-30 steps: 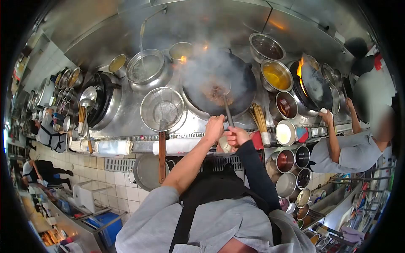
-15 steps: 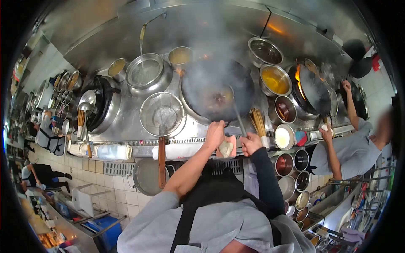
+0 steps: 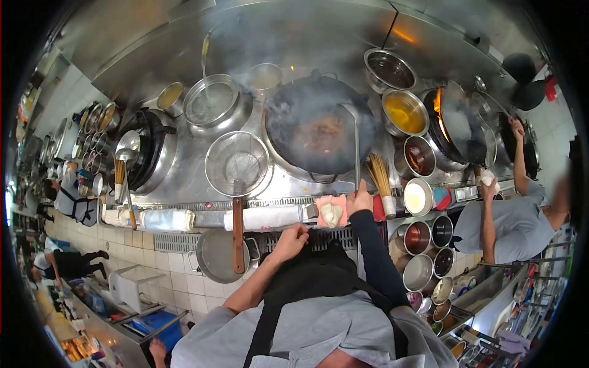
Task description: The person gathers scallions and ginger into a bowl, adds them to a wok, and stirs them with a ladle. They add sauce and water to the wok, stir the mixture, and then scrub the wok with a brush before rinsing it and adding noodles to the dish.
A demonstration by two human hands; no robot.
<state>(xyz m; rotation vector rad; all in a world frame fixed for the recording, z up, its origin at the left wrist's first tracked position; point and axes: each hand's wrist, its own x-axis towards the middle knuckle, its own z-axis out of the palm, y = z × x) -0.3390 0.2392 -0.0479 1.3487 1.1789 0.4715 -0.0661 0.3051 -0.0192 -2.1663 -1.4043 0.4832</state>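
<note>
In the head view my right hand (image 3: 361, 201) is wrapped round the handle of a metal ladle (image 3: 358, 153). The ladle's head is at the right side of a large black wok (image 3: 288, 144), raised over it. Brownish food (image 3: 322, 134) lies in the middle of the wok, partly veiled by smoke. My left hand (image 3: 291, 243) is below the counter edge, its fingers curled in, with nothing visible in them. A crumpled pale cloth (image 3: 332, 214) sits on a pink one on the ledge between my hands, touched by neither.
Left of the wok, a wire strainer (image 3: 238, 164) lies with its wooden handle over the edge. A bamboo brush (image 3: 381, 178) stands by my right hand. Bowls of yellow oil (image 3: 405, 113) and sauce (image 3: 419, 156) line the right. Flames (image 3: 439, 113) rise beside a co-worker's (image 3: 509, 221) wok.
My left hand has let go of the wok's near rim and drawn back below the counter. The ladle has come up from the food and swung upright, to the right.
</note>
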